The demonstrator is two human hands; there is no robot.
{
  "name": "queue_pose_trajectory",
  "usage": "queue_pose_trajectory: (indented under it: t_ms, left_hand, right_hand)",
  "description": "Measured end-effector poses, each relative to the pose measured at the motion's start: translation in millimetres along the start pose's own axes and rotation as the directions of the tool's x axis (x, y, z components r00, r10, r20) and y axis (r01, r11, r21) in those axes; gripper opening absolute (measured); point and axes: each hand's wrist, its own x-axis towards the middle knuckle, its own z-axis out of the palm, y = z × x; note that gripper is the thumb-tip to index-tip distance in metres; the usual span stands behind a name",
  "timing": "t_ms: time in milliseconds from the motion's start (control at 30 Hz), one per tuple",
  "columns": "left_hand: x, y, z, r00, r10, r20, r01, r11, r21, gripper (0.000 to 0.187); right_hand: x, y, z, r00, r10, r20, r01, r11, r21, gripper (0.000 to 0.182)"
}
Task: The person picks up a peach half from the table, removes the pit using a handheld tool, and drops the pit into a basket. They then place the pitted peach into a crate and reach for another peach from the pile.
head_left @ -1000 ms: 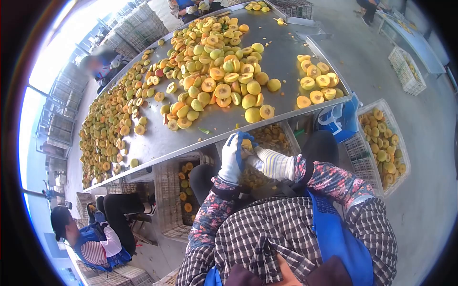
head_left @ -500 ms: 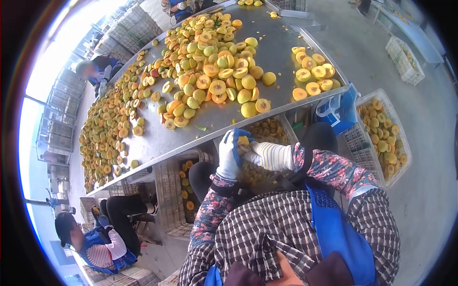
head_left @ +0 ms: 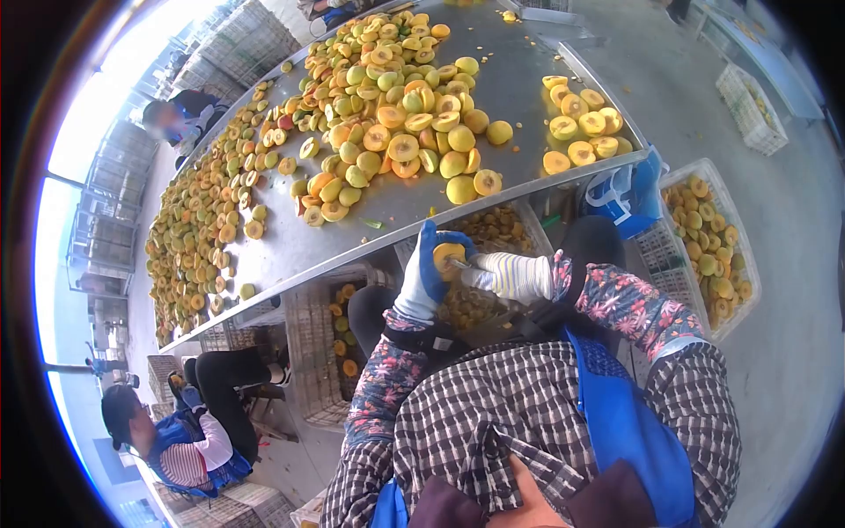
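In front of my lap, my left hand [head_left: 424,275], in a white glove with blue coating, is closed around a halved peach [head_left: 448,259] with its cut side showing. My right hand [head_left: 518,277], in a striped knit glove, is closed close against the peach. Whatever its fingers grip is too small and hidden to name. Below both hands stands a crate [head_left: 506,231] holding peach pieces. Just beyond them runs the edge of a metal table [head_left: 405,231] heaped with halved peaches [head_left: 403,148].
A small group of peach halves [head_left: 581,153] lies at the table's right corner, near a blue container [head_left: 627,198]. Peach-filled crates stand to the right [head_left: 711,255] and left [head_left: 319,378]. Co-workers sit at left [head_left: 189,431] and far left [head_left: 176,119].
My left hand has opened its grip somewhat and turned, so the peach's cut face now shows more. My right hand has shifted slightly right. The view has moved a little.
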Motion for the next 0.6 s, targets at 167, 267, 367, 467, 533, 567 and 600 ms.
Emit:
queue_pose_trajectory:
  t_ms: [167, 267, 367, 467, 533, 567, 600]
  left_hand:
    - [0.6, -6.2, 4.3, 0.986, -0.034, -0.165, 0.081, 0.956, 0.282, 0.032]
    - [0.0, 22.1, 29.0, 0.927, -0.190, -0.323, 0.160, 0.980, -0.118, 0.056]
    - [1.0, 23.2, 27.6, 0.900, -0.257, -0.351, 0.208, 0.963, -0.172, 0.054]
    - [2.4, 19.4, 19.9, 0.978, 0.137, -0.155, -0.048, 0.879, 0.474, 0.053]
    - [3.5, 22.9, 19.9, 0.983, 0.047, -0.179, 0.024, 0.927, 0.375, 0.052]
    - [2.3, 24.4, 20.9, 0.980, -0.051, -0.192, 0.103, 0.956, 0.273, 0.052]
    - [1.7, 26.3, 23.2, 0.980, -0.053, -0.192, 0.105, 0.956, 0.273, 0.052]
  right_hand:
    - [78.5, 83.2, 17.6, 0.789, -0.552, -0.272, 0.458, 0.822, -0.340, 0.075]
    - [22.3, 20.7, 12.1, 0.994, 0.067, 0.082, -0.086, 0.963, 0.256, 0.069]
    - [9.2, 0.1, 15.5, 0.998, 0.043, -0.056, -0.041, 0.999, 0.036, 0.067]
    - [74.2, 90.4, 30.2, 0.770, -0.584, -0.257, 0.439, 0.777, -0.452, 0.064]
    - [19.5, 15.0, 16.8, 0.996, -0.051, -0.072, 0.050, 0.999, -0.014, 0.062]
    - [18.2, 11.7, 12.7, 0.996, -0.049, -0.071, 0.049, 0.999, -0.014, 0.062]
    - [17.4, 10.2, 9.7, 0.998, 0.065, 0.026, -0.067, 0.991, 0.117, 0.062]
